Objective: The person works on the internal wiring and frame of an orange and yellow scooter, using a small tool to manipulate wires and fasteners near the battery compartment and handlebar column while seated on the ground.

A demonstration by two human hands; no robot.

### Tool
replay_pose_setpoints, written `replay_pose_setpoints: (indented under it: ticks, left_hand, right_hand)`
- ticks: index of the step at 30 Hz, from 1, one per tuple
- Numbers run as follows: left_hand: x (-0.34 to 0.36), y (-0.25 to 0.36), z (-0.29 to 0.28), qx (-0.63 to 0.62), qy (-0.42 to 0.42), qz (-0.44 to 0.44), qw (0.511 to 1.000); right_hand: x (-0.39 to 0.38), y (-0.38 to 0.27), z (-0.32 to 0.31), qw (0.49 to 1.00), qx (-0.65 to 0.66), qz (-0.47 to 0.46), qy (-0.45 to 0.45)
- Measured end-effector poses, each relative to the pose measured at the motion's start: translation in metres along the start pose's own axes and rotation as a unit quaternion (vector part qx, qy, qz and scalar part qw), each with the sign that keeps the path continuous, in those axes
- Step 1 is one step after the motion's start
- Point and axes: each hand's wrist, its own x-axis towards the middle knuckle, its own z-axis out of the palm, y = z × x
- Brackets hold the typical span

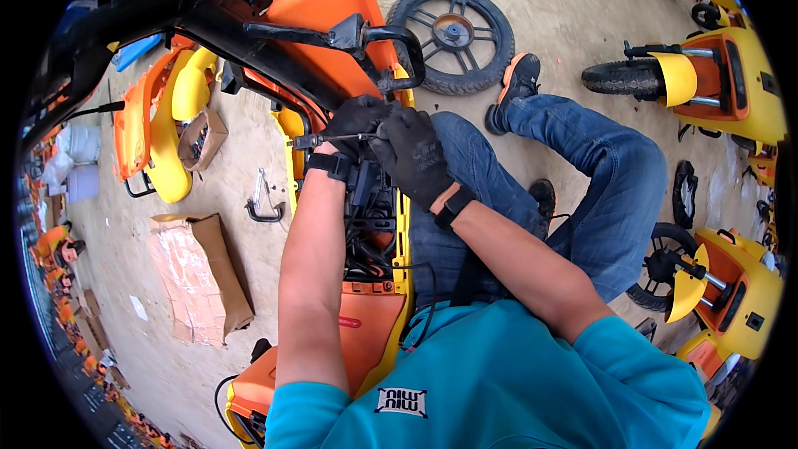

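Observation:
Black work gloves cover both of my hands, which are close together over the open middle of an orange and yellow motorbike (371, 312). In my right hand (413, 156) the fingers are closed on the end of a thin metal rod-like tool (334, 139). Its thicker end points left, past my left wrist. My left hand (356, 120) is just beyond the rod, against the bike's frame, with curled fingers partly hidden by the rod and right hand. Below the hands, black cables and housings (366, 220) show between the yellow side panels.
A loose spoked wheel (496, 41) lies ahead. To the left are orange and yellow body panels (143, 116), a small open box of parts (214, 140), metal tools (264, 199) and a cardboard box (187, 274). More yellow motorbikes (731, 87) stand at right.

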Motion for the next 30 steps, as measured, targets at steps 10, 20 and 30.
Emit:
replay_pose_setpoints:
  ticks: [10,20,30]
  left_hand:
    - [0.005,-0.016,-0.02,-0.117,0.018,-0.014,0.993]
    - [-0.046,0.01,-0.012,-0.199,-0.144,0.077,0.966]
    - [-0.028,0.027,0.007,-0.057,0.048,0.023,0.997]
  right_hand:
    - [0.009,0.004,0.003,0.999,0.048,0.003,-0.021]
    - [0.008,0.01,0.005,0.997,0.076,0.006,0.003]
    - [-0.002,0.012,0.008,0.948,0.253,0.191,0.034]
